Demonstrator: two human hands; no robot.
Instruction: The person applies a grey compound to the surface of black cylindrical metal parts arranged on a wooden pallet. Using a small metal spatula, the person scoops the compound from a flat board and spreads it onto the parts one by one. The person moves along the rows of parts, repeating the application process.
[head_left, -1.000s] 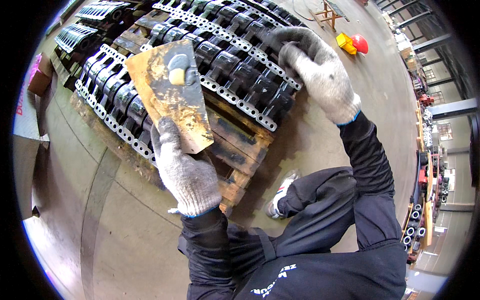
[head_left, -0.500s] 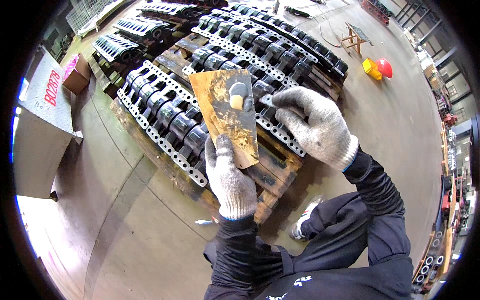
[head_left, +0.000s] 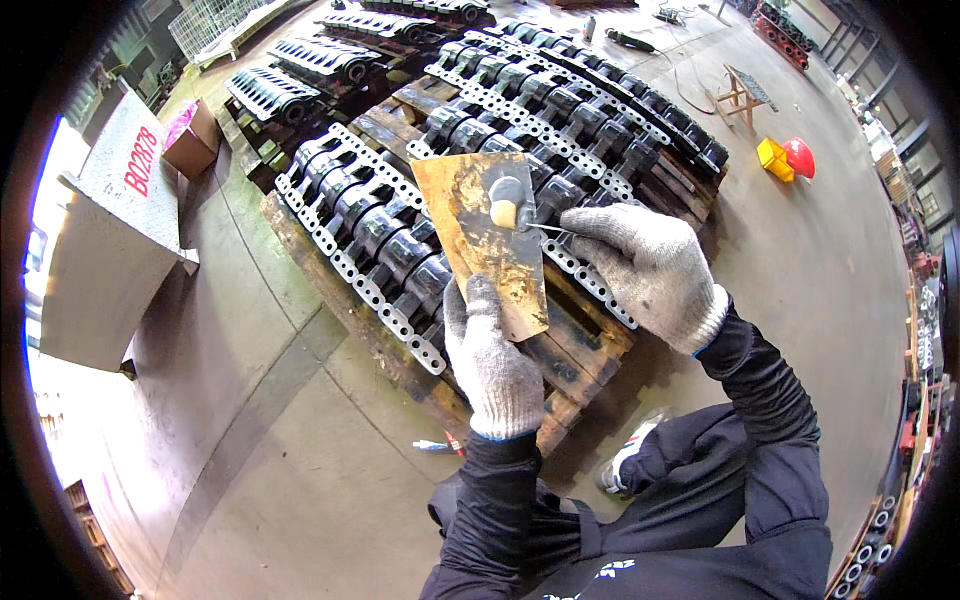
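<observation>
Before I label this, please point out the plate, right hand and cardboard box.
Plate [head_left: 488,248], head view: its stained middle.
Right hand [head_left: 652,266], head view: back of the glove.
Cardboard box [head_left: 194,150], head view: its brown side.

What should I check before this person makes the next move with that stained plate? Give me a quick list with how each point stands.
1. Left hand grips the stained plate: ok, near its lower end.
2. Right hand holds the thin blade: ok, pinched between thumb and fingers.
3. Grey paste and beige paste on the plate: ok, side by side toward the far end.
4. Blade touching paste: cannot tell; its tip is very close.
5. Both hands gloved: ok.
6. Floor beside the wooden pallet free of loose items: not ok; a small white-and-blue item lies there.
</observation>
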